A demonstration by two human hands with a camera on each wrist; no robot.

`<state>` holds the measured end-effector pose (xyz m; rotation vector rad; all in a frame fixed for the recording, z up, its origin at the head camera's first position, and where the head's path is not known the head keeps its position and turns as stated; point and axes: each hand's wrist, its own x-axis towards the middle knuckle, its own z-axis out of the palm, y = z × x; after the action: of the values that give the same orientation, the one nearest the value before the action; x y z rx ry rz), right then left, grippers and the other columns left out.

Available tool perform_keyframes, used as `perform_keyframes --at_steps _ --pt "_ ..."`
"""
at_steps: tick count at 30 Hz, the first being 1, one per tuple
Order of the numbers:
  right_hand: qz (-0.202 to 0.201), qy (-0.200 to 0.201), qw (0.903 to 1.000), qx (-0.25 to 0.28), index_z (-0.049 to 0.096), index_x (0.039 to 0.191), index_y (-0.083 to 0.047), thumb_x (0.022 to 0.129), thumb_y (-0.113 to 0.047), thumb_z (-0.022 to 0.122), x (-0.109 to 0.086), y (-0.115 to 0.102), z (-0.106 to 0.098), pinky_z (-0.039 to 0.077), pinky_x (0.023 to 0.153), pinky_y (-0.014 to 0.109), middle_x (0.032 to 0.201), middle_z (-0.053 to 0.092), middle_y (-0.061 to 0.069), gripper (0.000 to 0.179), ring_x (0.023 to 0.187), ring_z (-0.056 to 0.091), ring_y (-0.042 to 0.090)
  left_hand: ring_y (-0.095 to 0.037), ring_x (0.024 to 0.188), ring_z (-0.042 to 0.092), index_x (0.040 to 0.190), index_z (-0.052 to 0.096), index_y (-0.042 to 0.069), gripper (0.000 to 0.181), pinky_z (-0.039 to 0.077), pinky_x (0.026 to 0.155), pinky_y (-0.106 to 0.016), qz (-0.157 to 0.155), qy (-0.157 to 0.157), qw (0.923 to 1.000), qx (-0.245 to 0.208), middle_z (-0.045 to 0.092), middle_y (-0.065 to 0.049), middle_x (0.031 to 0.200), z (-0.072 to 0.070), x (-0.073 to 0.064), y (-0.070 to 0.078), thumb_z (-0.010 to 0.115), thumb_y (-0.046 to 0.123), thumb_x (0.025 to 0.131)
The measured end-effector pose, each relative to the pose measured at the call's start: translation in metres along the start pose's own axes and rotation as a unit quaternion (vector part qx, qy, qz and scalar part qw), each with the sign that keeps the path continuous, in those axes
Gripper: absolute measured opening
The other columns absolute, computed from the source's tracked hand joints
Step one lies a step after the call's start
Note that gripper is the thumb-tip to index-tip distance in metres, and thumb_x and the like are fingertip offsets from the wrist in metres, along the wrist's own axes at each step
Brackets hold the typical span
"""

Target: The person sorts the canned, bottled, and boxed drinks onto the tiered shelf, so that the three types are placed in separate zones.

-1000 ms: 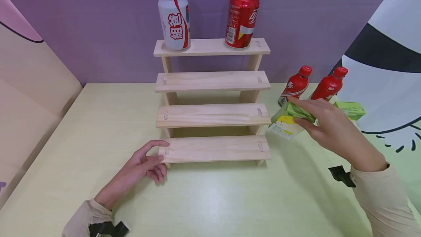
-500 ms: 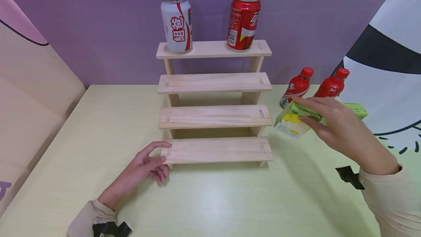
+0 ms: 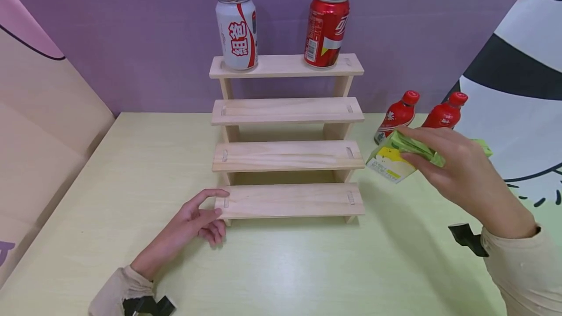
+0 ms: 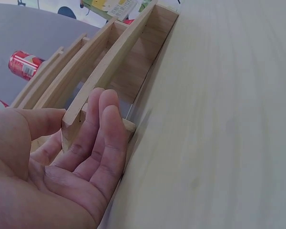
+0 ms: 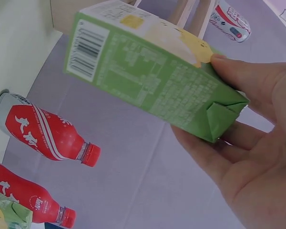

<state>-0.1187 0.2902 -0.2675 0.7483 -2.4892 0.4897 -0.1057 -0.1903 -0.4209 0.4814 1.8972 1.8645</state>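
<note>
A four-step wooden display rack (image 3: 290,201) stands in the middle of the table. My left hand (image 3: 193,221) grips the left end of its lowest step; in the left wrist view, thumb and fingers lie on either side of the board (image 4: 97,78). At the rack's right, my right hand (image 3: 456,174) holds a green drink carton (image 3: 391,162) with yellow and white on its side. The right wrist view shows the carton's barcode end (image 5: 87,50) pointing away from the palm, thumb on one side and fingers on the other.
On the top step stand a white can (image 3: 237,33) at left and a red can (image 3: 327,30) at right. Two red-capped bottles (image 3: 397,116) stand behind my right hand. Another green carton (image 5: 12,210), partly hidden in the head view, is beside them. A purple backdrop (image 3: 167,38) rises behind.
My right hand has shifted slightly right with the carton, covering more of the second carton behind it. The left hand keeps its hold on the rack; the head view has shifted a little.
</note>
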Motion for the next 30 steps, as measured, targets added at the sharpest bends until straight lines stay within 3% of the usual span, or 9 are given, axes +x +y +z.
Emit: perform_keyframes --at_steps 10,13,17,19,21,23,26,30 --pt "-0.023 0.096 0.9949 0.016 0.070 0.123 -0.003 0.061 0.014 0.086 0.006 -0.008 -0.004 0.037 0.096 0.003 0.111 0.071 0.017 0.066 0.100 0.062 0.025 -0.029 0.070 0.067 0.146 0.036 0.014 0.042 0.060 0.064 -0.042 0.003 0.000 1.0000 0.000 0.066 -0.030 0.085 -0.001 0.000 -0.002 0.049 0.019 0.107" --pt "-0.031 0.117 0.9923 0.026 0.071 0.121 -0.002 0.084 -0.017 0.082 0.010 -0.010 -0.005 0.039 0.097 0.006 0.110 0.071 0.018 0.041 0.103 0.062 0.018 -0.029 0.070 0.067 0.146 0.036 0.013 0.042 0.060 0.063 -0.042 0.005 -0.001 1.0000 0.000 0.066 -0.029 0.085 -0.001 0.000 -0.001 0.049 0.018 0.107" --pt "-0.047 0.134 0.9893 0.033 0.072 0.118 0.000 0.094 -0.057 0.059 0.016 -0.016 -0.006 0.041 0.092 0.006 0.107 0.072 0.018 0.063 0.101 0.059 0.005 -0.029 0.071 0.068 0.146 0.036 0.013 0.042 0.060 0.063 -0.042 0.001 -0.003 1.0000 -0.002 0.067 -0.029 0.086 -0.001 0.000 0.000 0.049 0.019 0.107" --pt "-0.050 0.135 0.9889 0.034 0.071 0.117 0.001 0.094 -0.056 0.060 0.019 -0.020 -0.006 0.041 0.087 0.005 0.106 0.072 0.017 0.063 0.095 0.057 0.003 -0.028 0.071 0.068 0.147 0.036 0.013 0.042 0.060 0.063 -0.042 0.002 -0.004 1.0000 -0.003 0.067 -0.029 0.086 -0.001 0.000 -0.001 0.049 0.019 0.107" --pt "-0.051 0.132 0.9893 0.036 0.071 0.116 0.002 0.091 -0.040 0.073 0.022 -0.024 -0.006 0.041 0.083 0.006 0.106 0.072 0.015 0.049 0.092 0.056 0.002 -0.028 0.070 0.068 0.147 0.036 0.012 0.042 0.060 0.063 -0.042 0.006 -0.005 1.0000 -0.002 0.067 -0.030 0.086 -0.002 0.000 -0.001 0.049 0.018 0.107" --pt "-0.046 0.124 0.9905 0.035 0.071 0.117 0.001 0.084 -0.021 0.083 0.025 -0.028 -0.006 0.041 0.081 0.006 0.107 0.072 0.014 0.042 0.092 0.055 0.002 -0.028 0.070 0.068 0.146 0.036 0.012 0.042 0.060 0.063 -0.042 0.010 -0.005 0.9999 -0.001 0.066 -0.030 0.085 -0.002 0.000 -0.001 0.048 0.017 0.107" --pt "-0.045 0.118 0.9915 0.032 0.070 0.118 0.001 0.066 0.006 0.088 0.031 -0.034 -0.006 0.041 0.082 0.005 0.108 0.072 0.013 0.056 0.094 0.058 0.004 -0.029 0.069 0.067 0.146 0.036 0.012 0.042 0.060 0.063 -0.043 0.013 -0.006 0.9999 0.000 0.066 -0.029 0.084 -0.002 0.000 -0.002 0.048 0.016 0.107" --pt "-0.053 0.116 0.9912 0.034 0.071 0.119 0.000 0.065 0.008 0.088 0.040 -0.040 -0.005 0.042 0.087 0.004 0.109 0.072 0.014 0.058 0.096 0.063 0.016 -0.029 0.070 0.067 0.146 0.036 0.013 0.042 0.060 0.063 -0.042 0.011 -0.005 0.9999 0.001 0.067 -0.029 0.085 -0.002 0.000 -0.001 0.049 0.017 0.106"
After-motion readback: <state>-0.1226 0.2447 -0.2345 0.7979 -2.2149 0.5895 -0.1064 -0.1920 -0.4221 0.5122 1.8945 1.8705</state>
